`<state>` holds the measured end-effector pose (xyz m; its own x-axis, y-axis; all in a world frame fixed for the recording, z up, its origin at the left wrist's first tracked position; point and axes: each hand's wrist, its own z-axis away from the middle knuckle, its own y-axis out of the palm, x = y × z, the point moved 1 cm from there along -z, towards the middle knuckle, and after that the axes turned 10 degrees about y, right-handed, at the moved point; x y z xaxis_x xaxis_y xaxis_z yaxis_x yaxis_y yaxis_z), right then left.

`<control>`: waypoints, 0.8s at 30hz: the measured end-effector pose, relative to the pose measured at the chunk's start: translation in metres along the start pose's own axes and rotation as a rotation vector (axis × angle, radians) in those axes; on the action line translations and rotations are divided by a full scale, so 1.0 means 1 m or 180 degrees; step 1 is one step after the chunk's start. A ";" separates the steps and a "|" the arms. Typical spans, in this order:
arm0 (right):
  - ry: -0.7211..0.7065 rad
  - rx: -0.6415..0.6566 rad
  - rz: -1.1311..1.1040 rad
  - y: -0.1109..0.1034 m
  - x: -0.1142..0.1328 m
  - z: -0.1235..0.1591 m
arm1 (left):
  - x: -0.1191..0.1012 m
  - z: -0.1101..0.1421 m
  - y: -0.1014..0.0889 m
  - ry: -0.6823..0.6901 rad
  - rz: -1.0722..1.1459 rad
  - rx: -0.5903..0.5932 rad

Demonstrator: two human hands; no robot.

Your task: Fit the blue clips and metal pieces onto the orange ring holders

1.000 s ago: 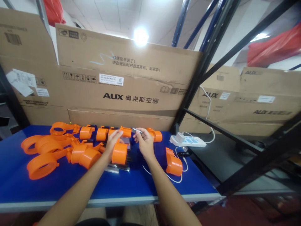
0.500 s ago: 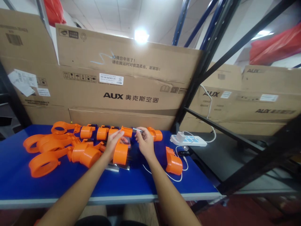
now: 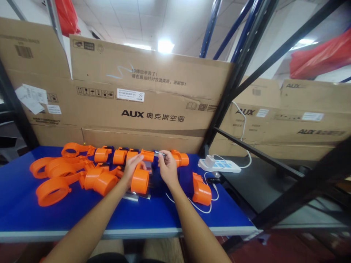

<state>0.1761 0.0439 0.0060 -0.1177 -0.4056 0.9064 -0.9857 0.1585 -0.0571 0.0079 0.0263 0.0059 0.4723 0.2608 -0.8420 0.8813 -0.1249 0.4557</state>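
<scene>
My left hand [image 3: 132, 168] is closed around an orange plastic ring bracket [image 3: 140, 180], held above the table with its ring hanging down and its short arm pointing right. My right hand [image 3: 168, 167] pinches a slim silvery metal rod [image 3: 157, 153]. The rod lies in line with the right end of the bracket's arm; whether it goes inside or only touches, I cannot tell. Under my hands lie dark items and flat metal strips [image 3: 131, 197], partly hidden. Several similar orange ring parts [image 3: 53, 190] lie to the left, and another orange part [image 3: 202, 193] rests to the right.
The blue tabletop [image 3: 90, 215] ends at a pale front edge. A white power strip [image 3: 229, 166] with a plug and white cables [image 3: 204, 211] is at the right, beside a black rack post [image 3: 219, 109]. Large cardboard [image 3: 153, 95] stands along the back.
The camera view has shifted slightly. Both hands keep their holds, with the rod still at the end of the bracket's arm.
</scene>
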 end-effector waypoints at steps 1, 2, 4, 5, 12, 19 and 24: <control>0.0022 0.0023 -0.0042 0.000 0.000 0.000 | 0.001 0.000 -0.001 -0.0023 0.0015 0.0007; 0.0050 0.0045 -0.0087 0.000 0.000 0.000 | 0.002 -0.001 -0.002 -0.0044 0.0024 0.0011; 0.0088 0.0062 -0.0136 0.001 0.001 0.000 | 0.005 -0.002 -0.004 -0.0055 0.0002 0.0018; 0.0078 0.0047 -0.0119 0.001 0.001 0.001 | 0.005 -0.002 -0.005 -0.0042 -0.0026 0.0023; -0.0370 0.0058 0.0358 -0.003 0.005 0.003 | 0.006 -0.004 -0.003 0.0145 -0.0249 -0.0033; -0.0116 0.0267 0.0102 -0.001 0.000 0.001 | 0.010 -0.007 -0.008 0.0255 -0.0375 -0.0037; 0.0121 0.0376 -0.0309 0.004 -0.002 0.002 | 0.016 -0.006 -0.008 0.0293 -0.0341 0.0108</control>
<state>0.1721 0.0431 0.0031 -0.0186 -0.3791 0.9252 -0.9998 0.0123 -0.0151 0.0085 0.0374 -0.0094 0.3736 0.3609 -0.8545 0.9273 -0.1235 0.3533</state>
